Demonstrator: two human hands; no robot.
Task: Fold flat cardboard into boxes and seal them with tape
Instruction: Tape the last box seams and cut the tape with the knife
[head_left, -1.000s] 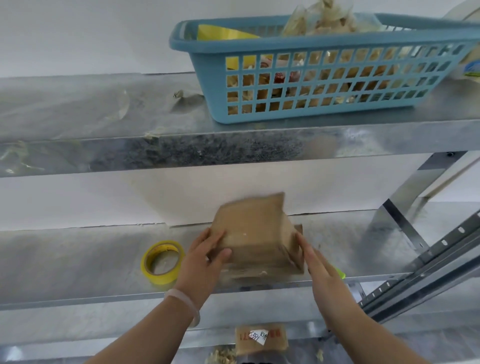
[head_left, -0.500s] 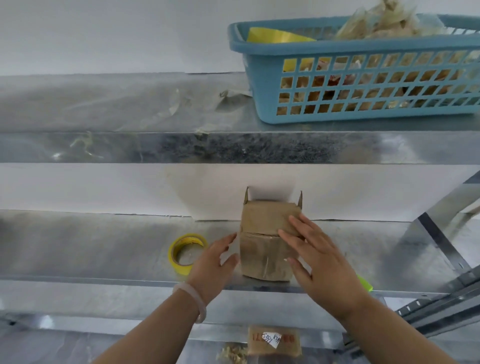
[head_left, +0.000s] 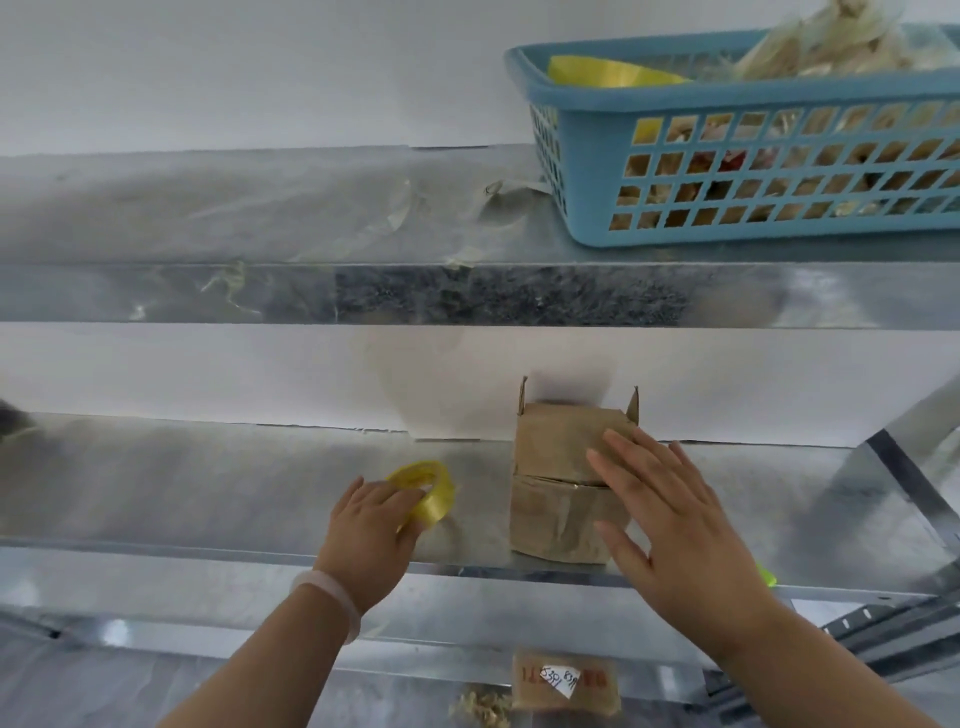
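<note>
Left hand (head_left: 371, 525): it has left the box (head_left: 556, 512), where it was a moment ago, and moved out to the tape (head_left: 434, 501). The fingers are now curled round the yellow roll. The roll, which lay flat earlier, is tipped up on edge in the grip. A pale bracelet (head_left: 332, 597) sits on that wrist.

Right hand (head_left: 675, 530): it is unchanged in role, flat with the fingers straight and spread, holding nothing. The fingertips lie across the upper right part of the box and steady it.

Box: it is no longer being turned in both hands. It stands upright on the shelf (head_left: 208, 483), near the front edge and close to the wall (head_left: 208, 67). Two small flap ears stand up at its rear corners. A line crosses the near side; I cannot tell whether it is a seam or an edge.

Assessment: folding looks complete. Sealing is the step in hand, and no tape is on the box yet.

Surface: the shelf is bare galvanised metal and reflective. A green item (head_left: 766, 574) shows at its front edge behind the right hand; I cannot identify it.

Surroundings: the upper shelf (head_left: 208, 208) carries loose tape scraps (head_left: 400, 213) and a blue basket (head_left: 649, 93) holding yellow rolls and crumpled wrapping. A labelled piece of cardboard (head_left: 566, 683) lies below. A metal brace (head_left: 904, 467) runs at right.
</note>
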